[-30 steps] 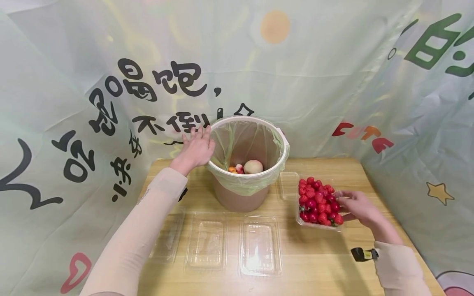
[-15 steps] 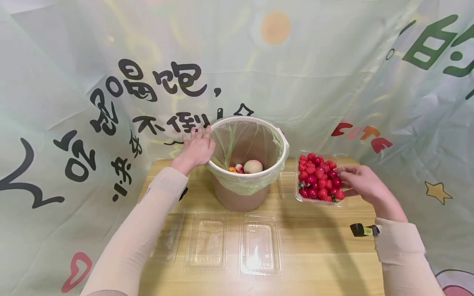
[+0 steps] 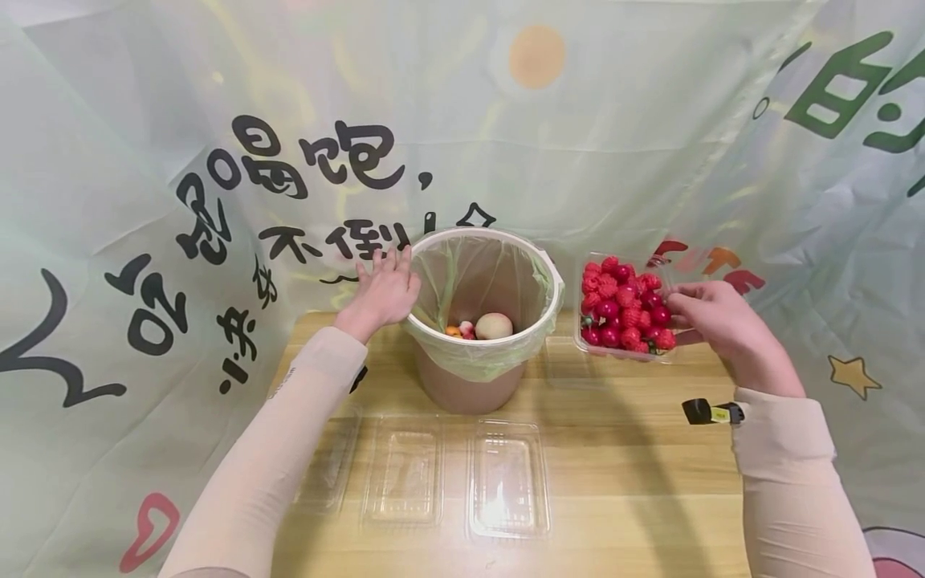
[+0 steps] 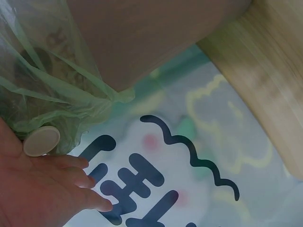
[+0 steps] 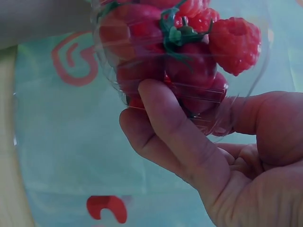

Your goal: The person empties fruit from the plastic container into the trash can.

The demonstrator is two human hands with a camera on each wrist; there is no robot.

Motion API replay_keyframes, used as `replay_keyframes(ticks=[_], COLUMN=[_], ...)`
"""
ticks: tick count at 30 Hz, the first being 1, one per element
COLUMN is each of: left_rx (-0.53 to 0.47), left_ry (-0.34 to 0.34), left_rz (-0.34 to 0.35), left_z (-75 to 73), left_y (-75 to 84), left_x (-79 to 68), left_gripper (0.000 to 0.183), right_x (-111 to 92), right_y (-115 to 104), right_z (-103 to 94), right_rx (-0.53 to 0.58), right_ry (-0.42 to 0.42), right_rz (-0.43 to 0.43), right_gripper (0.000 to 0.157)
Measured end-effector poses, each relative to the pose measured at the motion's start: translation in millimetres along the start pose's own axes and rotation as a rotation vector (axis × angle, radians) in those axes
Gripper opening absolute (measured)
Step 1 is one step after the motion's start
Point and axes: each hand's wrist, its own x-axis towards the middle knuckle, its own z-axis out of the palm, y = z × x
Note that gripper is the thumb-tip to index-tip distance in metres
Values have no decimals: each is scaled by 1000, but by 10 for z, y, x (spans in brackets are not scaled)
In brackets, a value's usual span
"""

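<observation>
My right hand (image 3: pixel 723 325) grips the right side of a clear plastic box (image 3: pixel 623 352), held up off the table. Raspberries (image 3: pixel 609 286) and round dark-red fruit (image 3: pixel 609 308), some with green stems, fill the box. In the right wrist view, fingers (image 5: pixel 163 111) support it from below, with the thumb at its side. My left hand (image 3: pixel 386 287) lies on the left rim of a brown bin (image 3: pixel 470 393), fingers stretched out. A pale green bag (image 3: pixel 495 365) lines the bin. Inside lie a pale round fruit (image 3: pixel 495 326) and smaller orange and red pieces (image 3: pixel 455 331).
Clear plastic trays (image 3: pixel 509 482) stand in a row at the front of the wooden table (image 3: pixel 614 514). Another clear piece (image 3: pixel 567 373) lies right of the bin. A printed cloth (image 3: pixel 614 177) hangs behind and along both sides.
My right hand has raised the box of fruit from low beside the bin to about rim height. The left hand stays in place on the bin.
</observation>
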Motion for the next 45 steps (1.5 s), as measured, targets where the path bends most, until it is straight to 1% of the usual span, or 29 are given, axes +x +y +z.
replay_keyframes(ticks=[6,11,16,23,30,39,42,45], left_rx=[1,-2,-2,15,15,-9,-12,-14], left_ry=[5,6,14,8,0,7,10,6], left_rz=[4,1,2,0,-8,-12,-12,-13], left_z=[6,10,3,-10,-21,-4,-4,0], left_y=[-8,-9,2,22,24,7,6,4], left_x=[11,0,-9,1,-14,-21,-24,-19], left_gripper=[67,68,68,68,68,68,68,68], right_x=[51,128,203,311,464,652,715,773], right_y=[-202,-361,-481,-625,-793,-1013,-1062,-1087], right_z=[-18,-16,17,103,254,501,599,681], right_rx=[-19,-6,30,57,151,233,265,274], right_ry=[2,1,-1,-5,-14,23,46,69], right_rz=[-14,-16,-17,-42,-53,-70,-86,-96], right_gripper=[55,57,56,56,52,50,48,46])
